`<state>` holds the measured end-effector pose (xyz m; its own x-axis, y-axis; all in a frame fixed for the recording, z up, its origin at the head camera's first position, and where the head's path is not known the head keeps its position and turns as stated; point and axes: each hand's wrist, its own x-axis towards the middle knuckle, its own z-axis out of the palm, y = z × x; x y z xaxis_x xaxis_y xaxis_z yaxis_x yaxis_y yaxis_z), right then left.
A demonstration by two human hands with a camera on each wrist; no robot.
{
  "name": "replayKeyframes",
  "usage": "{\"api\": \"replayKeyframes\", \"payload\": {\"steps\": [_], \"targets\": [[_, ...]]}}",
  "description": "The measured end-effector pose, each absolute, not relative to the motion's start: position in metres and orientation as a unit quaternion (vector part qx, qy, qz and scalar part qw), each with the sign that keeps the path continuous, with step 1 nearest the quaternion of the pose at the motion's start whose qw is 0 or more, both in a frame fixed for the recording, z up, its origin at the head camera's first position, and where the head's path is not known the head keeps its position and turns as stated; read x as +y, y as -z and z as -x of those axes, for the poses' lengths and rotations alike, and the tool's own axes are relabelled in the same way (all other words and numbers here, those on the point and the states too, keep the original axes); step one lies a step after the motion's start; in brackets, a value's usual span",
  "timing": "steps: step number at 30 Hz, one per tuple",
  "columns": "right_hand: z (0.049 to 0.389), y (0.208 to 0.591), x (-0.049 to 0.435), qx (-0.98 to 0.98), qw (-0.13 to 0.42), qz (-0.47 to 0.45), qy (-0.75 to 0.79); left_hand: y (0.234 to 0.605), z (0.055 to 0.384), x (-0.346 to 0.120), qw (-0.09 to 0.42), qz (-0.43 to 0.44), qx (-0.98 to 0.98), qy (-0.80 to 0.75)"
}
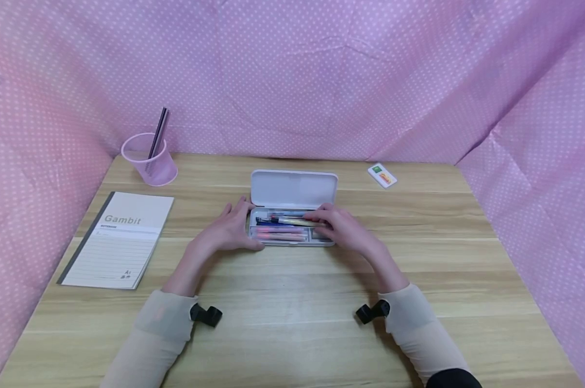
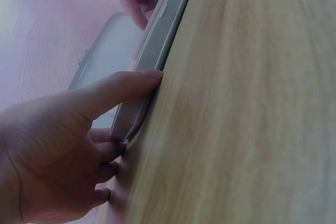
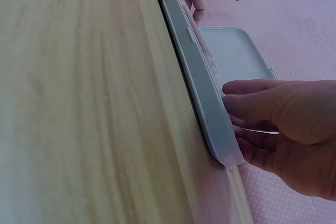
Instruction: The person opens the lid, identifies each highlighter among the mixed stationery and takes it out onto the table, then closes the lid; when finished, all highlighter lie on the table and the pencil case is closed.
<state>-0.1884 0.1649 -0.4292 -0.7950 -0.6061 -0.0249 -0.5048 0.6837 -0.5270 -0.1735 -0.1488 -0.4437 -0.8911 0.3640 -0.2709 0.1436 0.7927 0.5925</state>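
We keep the open pencil case (image 1: 292, 229) in the middle of the counter (image 1: 292, 323), its lid (image 1: 294, 188) tipped up behind the tray so the pens (image 1: 282, 222) inside lie in reach. Our left hand (image 1: 231, 229) braces the case's left end, thumb (image 2: 118, 90) laid along the near wall and the other fingers tucked against that end, which steadies the case against sliding. Our right hand (image 1: 343, 229) lies over the case's right end with its fingers curled down into the tray among the pens; whether they pinch one we cannot tell. Left of the case lies a notebook (image 1: 119, 240), flat and closed. Behind and left of the case stands a pink cup (image 1: 149, 159) with a pen in it, and behind and right of the case lies a small eraser (image 1: 382, 175).
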Motion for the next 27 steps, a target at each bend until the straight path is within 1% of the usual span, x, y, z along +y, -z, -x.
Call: {"api": "replayKeyframes", "payload": {"steps": [27], "targets": [[0.1895, 0.4306, 0.1617, 0.911, 0.074, 0.315, 0.256, 0.4463, 0.1751, -0.1491, 0.190, -0.132, 0.929, -0.289]]}}
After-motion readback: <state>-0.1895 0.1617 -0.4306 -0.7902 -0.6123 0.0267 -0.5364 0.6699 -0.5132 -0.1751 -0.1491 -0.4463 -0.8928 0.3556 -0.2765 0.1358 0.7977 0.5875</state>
